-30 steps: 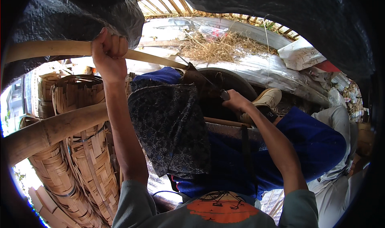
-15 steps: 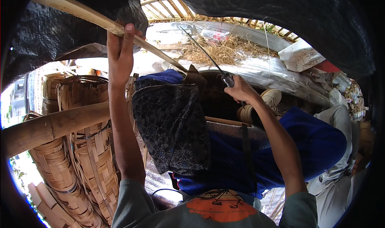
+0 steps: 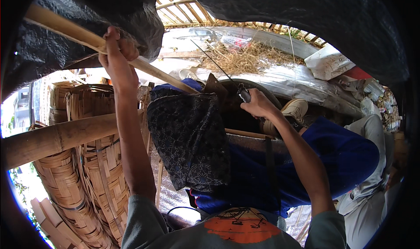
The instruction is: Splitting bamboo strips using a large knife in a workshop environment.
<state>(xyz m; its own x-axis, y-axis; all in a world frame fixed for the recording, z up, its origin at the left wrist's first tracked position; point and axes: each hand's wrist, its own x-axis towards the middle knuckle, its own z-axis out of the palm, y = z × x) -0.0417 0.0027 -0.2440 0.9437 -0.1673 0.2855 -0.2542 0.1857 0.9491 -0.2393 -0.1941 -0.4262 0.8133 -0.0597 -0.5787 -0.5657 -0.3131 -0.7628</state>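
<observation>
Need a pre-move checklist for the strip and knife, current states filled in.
1. Left hand gripping the bamboo strip: ok, fingers closed round it.
2. Right hand on the knife handle: ok, handle held in the fist.
3. Blade away from the left hand: ok, a clear gap shows between them.
4. Cloth over the lap: ok, dark patterned cloth lies across its left part.
5. Strip's lower end steady: cannot tell, what it rests on is unclear by the cloth's upper edge.
6. Cutting edge facing the right way: cannot tell, the blade shows only as a thin line.
</observation>
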